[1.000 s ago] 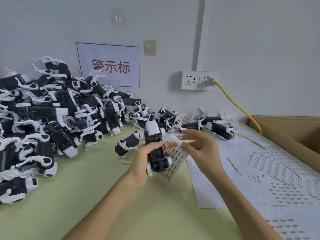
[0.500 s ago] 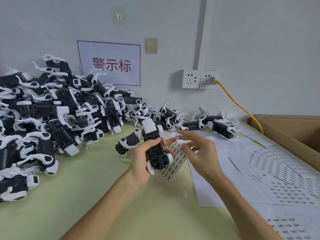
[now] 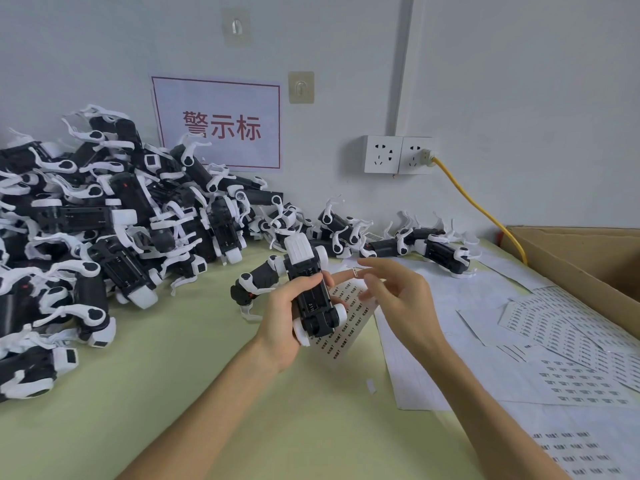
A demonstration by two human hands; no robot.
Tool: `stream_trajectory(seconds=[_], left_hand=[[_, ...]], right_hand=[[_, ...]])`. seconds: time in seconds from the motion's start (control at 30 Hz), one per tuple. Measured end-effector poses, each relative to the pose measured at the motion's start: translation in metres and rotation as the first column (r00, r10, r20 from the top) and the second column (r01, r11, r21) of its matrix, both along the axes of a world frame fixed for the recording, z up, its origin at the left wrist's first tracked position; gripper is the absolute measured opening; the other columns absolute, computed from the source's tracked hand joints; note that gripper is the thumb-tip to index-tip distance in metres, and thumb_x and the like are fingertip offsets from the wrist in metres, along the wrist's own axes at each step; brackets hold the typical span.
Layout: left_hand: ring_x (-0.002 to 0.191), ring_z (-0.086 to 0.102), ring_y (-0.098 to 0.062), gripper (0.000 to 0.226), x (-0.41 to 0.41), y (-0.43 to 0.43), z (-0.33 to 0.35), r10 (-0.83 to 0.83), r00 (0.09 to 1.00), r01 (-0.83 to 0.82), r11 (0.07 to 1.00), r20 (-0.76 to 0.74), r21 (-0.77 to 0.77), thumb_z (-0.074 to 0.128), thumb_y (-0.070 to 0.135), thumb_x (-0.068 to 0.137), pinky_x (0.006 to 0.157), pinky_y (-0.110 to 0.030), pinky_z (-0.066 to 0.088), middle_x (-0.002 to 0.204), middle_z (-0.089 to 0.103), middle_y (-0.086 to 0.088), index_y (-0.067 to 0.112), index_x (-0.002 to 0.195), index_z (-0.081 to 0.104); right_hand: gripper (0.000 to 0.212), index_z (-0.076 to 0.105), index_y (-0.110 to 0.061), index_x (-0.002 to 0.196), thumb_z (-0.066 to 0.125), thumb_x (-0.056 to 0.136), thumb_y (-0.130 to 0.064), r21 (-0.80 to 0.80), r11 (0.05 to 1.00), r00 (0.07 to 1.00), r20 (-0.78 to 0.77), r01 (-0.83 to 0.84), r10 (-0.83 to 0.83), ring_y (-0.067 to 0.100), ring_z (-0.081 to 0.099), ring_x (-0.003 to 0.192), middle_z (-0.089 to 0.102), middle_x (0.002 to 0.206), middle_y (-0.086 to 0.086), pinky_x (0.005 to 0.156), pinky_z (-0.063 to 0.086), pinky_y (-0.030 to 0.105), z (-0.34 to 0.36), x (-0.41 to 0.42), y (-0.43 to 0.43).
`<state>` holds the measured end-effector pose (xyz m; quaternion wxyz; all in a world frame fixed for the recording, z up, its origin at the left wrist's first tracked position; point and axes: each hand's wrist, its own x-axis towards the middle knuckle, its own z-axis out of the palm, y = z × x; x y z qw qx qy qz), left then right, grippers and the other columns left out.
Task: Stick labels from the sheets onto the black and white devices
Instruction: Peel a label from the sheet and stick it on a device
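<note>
Pale green table point(image 3: 166, 393) fills my view, running back to a grey wall with a red-lettered sign point(image 3: 221, 126) and wall sockets point(image 3: 398, 154). Along the left edge I see a tall pile of devices point(image 3: 104, 237), black and white, spilling from the wall towards the near side. A thinner row of devices point(image 3: 433, 249) lies along the wall behind the hands. On the right, label sheets point(image 3: 554, 337) overlap each other and cover the table up to a cardboard box point(image 3: 571, 258) whose flap marks the right boundary. A yellow cable point(image 3: 478, 206) drops from a socket behind that box. Open room is the bare green stretch in the near middle, between the pile and the paper.

Above that stretch, the left hand point(image 3: 284, 323) grips one device point(image 3: 317, 306) lengthwise, thumb on top and fingers wrapped beneath, white end pointing at the wall. Another device point(image 3: 256, 282) lies on the table just beyond the left hand. A label strip point(image 3: 353, 317) shows under the held device, between the hands; I cannot tell whether it is held or lying flat. The right hand point(image 3: 405, 306) hovers just beside the device, its fingers point(image 3: 377, 266) spread and loosely bent, gripping nothing that I can see. A small label point(image 3: 356, 270) sits on a fingertip where the two hands meet; I cannot tell whose finger.
</note>
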<state>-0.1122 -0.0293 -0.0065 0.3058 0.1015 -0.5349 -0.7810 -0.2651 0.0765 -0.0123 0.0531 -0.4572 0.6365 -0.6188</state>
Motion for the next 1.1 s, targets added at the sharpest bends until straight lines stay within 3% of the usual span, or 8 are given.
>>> stream_trajectory(seconds=[0.2, 0.3, 0.57, 0.7, 0.8, 1.0, 1.07, 1.1], left_hand=[[0.076, 0.066, -0.025, 0.015, 0.0005, 0.0042, -0.0002, -0.030, 0.999, 0.034, 0.994, 0.042, -0.106, 0.061, 0.029, 0.083, 0.064, -0.030, 0.054, 0.106, 0.077, -0.009, 0.016, 0.080, 0.067], [0.078, 0.066, -0.025, 0.015, 0.0001, 0.0054, -0.0005, -0.024, 0.999, 0.029, 0.987, 0.030, -0.157, 0.061, 0.027, 0.084, 0.064, -0.031, 0.054, 0.123, 0.074, -0.012, 0.013, 0.082, 0.065], [0.081, 0.064, -0.023, 0.016, 0.0004, 0.0077, -0.0008, 0.014, 0.998, 0.000, 0.968, 0.055, -0.252, 0.060, 0.027, 0.084, 0.068, -0.027, 0.054, 0.123, 0.074, -0.005, 0.010, 0.085, 0.062], [0.083, 0.065, -0.023, 0.012, -0.0003, 0.0086, -0.0010, 0.031, 0.998, -0.016, 0.974, 0.061, -0.227, 0.063, 0.026, 0.082, 0.070, -0.029, 0.055, 0.120, 0.071, -0.016, 0.018, 0.079, 0.071], [0.084, 0.066, -0.023, 0.012, -0.0010, 0.0092, -0.0009, 0.045, 0.996, -0.028, 0.978, 0.079, -0.209, 0.065, 0.028, 0.080, 0.073, -0.032, 0.055, 0.118, 0.067, -0.026, 0.021, 0.079, 0.074], [0.073, 0.067, -0.019, 0.015, -0.0015, 0.0050, 0.0008, 0.110, 0.993, -0.107, 0.992, 0.046, -0.071, 0.067, 0.031, 0.079, 0.062, -0.033, 0.054, 0.106, 0.068, -0.011, 0.018, 0.080, 0.075], [0.071, 0.067, -0.021, 0.019, -0.0010, 0.0018, 0.0015, 0.131, 0.990, -0.131, 0.991, 0.059, -0.008, 0.072, 0.035, 0.079, 0.065, -0.033, 0.046, 0.102, 0.069, -0.008, 0.016, 0.082, 0.070], [0.071, 0.067, -0.020, 0.022, -0.0010, 0.0007, 0.0016, 0.144, 0.988, -0.146, 0.989, 0.062, 0.019, 0.075, 0.038, 0.080, 0.068, -0.034, 0.045, 0.099, 0.069, -0.007, 0.017, 0.081, 0.069]], right_hand=[[0.012, 0.077, -0.015, 0.085, 0.070, 0.094, -0.014, 0.002, 0.998, 0.993, 0.107, -0.055, 0.054, 0.010, 0.068, 0.066, 0.075, 0.083, -0.004, 0.060, 0.050, 0.015, 0.0068, -0.0038, 0.0020], [0.013, 0.077, -0.013, 0.083, 0.070, 0.094, -0.014, 0.030, 0.998, 0.993, 0.105, -0.057, 0.054, 0.009, 0.066, 0.064, 0.075, 0.081, -0.003, 0.059, 0.049, 0.016, 0.0064, -0.0038, 0.0013], [0.010, 0.074, -0.019, 0.081, 0.074, 0.092, -0.019, 0.091, 0.996, 0.997, 0.068, 0.024, -0.031, 0.009, 0.068, 0.063, 0.073, 0.078, -0.006, 0.062, 0.050, 0.027, 0.0056, -0.0048, 0.0013], [0.016, 0.070, -0.023, 0.077, 0.073, 0.092, -0.018, 0.119, 0.992, 0.999, -0.004, 0.042, -0.042, 0.012, 0.067, 0.062, 0.069, 0.071, -0.009, 0.051, 0.038, 0.014, 0.0039, -0.0022, 0.0008], [0.017, 0.068, -0.023, 0.077, 0.071, 0.092, -0.017, 0.112, 0.992, 0.998, -0.040, 0.056, -0.052, 0.022, 0.067, 0.065, 0.071, 0.070, -0.004, 0.050, 0.037, 0.015, 0.0029, 0.0006, 0.0001], [0.015, 0.069, -0.027, 0.081, 0.070, 0.094, -0.019, 0.011, 0.999, 0.999, -0.032, 0.041, -0.041, 0.027, 0.065, 0.067, 0.069, 0.074, -0.008, 0.061, 0.049, 0.031, 0.0054, 0.0033, 0.0023], [0.007, 0.068, -0.029, 0.096, 0.072, 0.093, -0.024, -0.002, 1.000, 1.000, -0.020, -0.016, 0.016, 0.019, 0.069, 0.073, 0.071, 0.086, -0.009, 0.068, 0.054, 0.032, 0.0065, 0.0037, 0.0040], [0.021, 0.065, -0.031, 0.108, 0.075, 0.090, -0.030, 0.011, 0.998, 0.998, -0.012, -0.054, 0.054, 0.015, 0.070, 0.080, 0.072, 0.093, -0.009, 0.072, 0.055, 0.029, 0.0064, 0.0045, 0.0044]])
